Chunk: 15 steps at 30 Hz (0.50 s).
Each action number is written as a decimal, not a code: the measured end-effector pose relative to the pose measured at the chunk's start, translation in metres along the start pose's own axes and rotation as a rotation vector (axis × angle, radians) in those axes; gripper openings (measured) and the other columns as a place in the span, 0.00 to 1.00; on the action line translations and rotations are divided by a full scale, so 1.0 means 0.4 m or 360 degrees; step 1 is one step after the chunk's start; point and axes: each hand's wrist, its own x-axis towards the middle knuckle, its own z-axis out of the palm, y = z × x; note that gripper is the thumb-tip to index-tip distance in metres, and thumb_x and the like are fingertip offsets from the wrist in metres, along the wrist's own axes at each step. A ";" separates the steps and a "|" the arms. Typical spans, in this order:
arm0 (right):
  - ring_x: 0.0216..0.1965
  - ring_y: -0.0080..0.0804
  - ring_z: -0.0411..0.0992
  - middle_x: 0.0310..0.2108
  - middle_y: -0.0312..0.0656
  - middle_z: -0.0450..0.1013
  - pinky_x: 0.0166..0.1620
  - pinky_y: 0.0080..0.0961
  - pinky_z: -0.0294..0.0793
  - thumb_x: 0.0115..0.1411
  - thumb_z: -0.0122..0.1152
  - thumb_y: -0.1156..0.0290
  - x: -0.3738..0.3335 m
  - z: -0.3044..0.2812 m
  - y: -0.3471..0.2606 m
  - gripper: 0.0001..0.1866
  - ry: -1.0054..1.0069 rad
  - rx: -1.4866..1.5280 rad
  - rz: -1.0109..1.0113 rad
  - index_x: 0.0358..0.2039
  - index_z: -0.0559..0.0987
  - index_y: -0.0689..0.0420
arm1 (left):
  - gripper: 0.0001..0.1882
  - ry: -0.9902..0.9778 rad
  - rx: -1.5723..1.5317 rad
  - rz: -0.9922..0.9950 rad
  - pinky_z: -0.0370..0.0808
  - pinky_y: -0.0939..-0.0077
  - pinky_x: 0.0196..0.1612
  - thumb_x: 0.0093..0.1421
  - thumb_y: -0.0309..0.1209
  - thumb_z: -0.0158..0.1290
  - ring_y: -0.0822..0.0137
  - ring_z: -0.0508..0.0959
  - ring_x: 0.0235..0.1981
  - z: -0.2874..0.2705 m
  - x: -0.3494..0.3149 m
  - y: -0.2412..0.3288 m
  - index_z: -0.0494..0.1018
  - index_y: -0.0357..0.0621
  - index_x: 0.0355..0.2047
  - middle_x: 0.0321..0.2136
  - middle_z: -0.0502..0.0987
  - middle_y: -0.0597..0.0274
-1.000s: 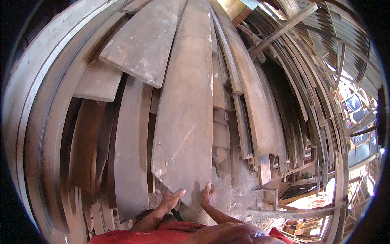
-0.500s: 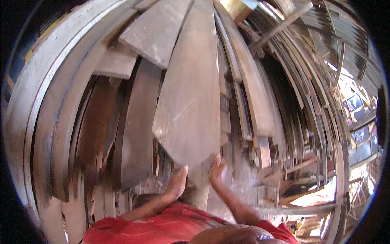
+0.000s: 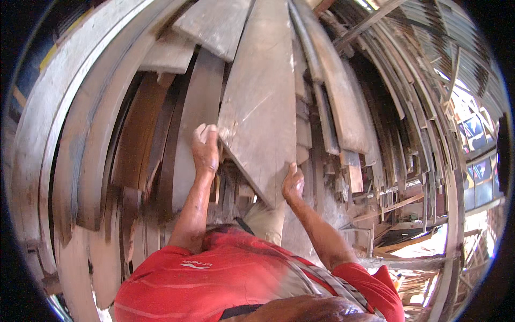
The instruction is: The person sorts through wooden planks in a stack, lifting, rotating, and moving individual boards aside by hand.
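Observation:
A wide, grey-brown wooden plank (image 3: pixel 260 107) runs away from me down the middle, its near end cut at a slant to a point. My left hand (image 3: pixel 205 150) is raised beside the plank's left corner, thumb near the edge. Its fingers are loosely bent and show outside the plank, not wrapped round it. My right hand (image 3: pixel 293 182) grips the right edge close to the pointed end, thumb on top, with the fingers partly hidden.
Long boards (image 3: pixel 91 134) stand stacked on the left, with shorter boards (image 3: pixel 214 24) behind. More planks (image 3: pixel 343 107) are stacked on the right, beside a timber post (image 3: pixel 453 231). Corrugated sheeting (image 3: pixel 461 32) shows at the upper right.
My left hand has moved up and left from the plank's near end to its left corner. My right hand has shifted slightly farther along the right edge. The view has tilted.

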 end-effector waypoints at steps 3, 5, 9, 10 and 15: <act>0.45 0.69 0.72 0.39 0.73 0.73 0.47 0.51 0.68 0.70 0.39 0.42 0.009 0.004 0.026 0.39 0.0026 -0.0037 -0.0021 0.41 0.76 0.73 | 0.37 -0.0071 -0.0729 -0.0499 0.68 0.63 0.60 0.66 0.58 0.46 0.58 0.75 0.52 0.020 0.119 -0.099 0.70 0.33 0.55 0.53 0.75 0.51; 0.50 0.68 0.70 0.45 0.73 0.71 0.52 0.52 0.67 0.70 0.39 0.41 0.010 0.000 0.032 0.40 -0.0041 -0.0001 0.0019 0.47 0.73 0.74 | 0.39 -0.0247 -0.1240 -0.0759 0.71 0.65 0.56 0.66 0.62 0.44 0.58 0.76 0.50 0.042 0.148 -0.100 0.69 0.35 0.55 0.48 0.77 0.50; 0.55 0.67 0.68 0.50 0.72 0.70 0.58 0.53 0.65 0.70 0.38 0.41 0.017 0.010 0.086 0.40 -0.0096 -0.0048 0.0085 0.56 0.70 0.73 | 0.42 -0.0487 -0.1237 -0.0553 0.76 0.60 0.51 0.67 0.63 0.39 0.57 0.78 0.48 0.090 0.126 -0.029 0.67 0.31 0.57 0.50 0.77 0.48; 0.56 0.67 0.68 0.51 0.72 0.70 0.58 0.52 0.66 0.70 0.37 0.41 0.004 -0.003 0.060 0.40 -0.0139 -0.0065 0.0150 0.56 0.70 0.72 | 0.42 -0.0475 -0.1266 -0.0534 0.77 0.60 0.51 0.67 0.63 0.37 0.57 0.78 0.49 0.095 0.131 -0.046 0.67 0.30 0.58 0.50 0.77 0.48; 0.58 0.63 0.67 0.54 0.69 0.69 0.58 0.50 0.65 0.71 0.35 0.42 -0.022 -0.046 -0.024 0.38 -0.0254 -0.0002 0.0225 0.57 0.69 0.70 | 0.43 -0.0469 -0.1908 -0.0445 0.72 0.57 0.59 0.68 0.63 0.35 0.55 0.70 0.59 0.135 0.172 -0.132 0.61 0.33 0.63 0.60 0.67 0.46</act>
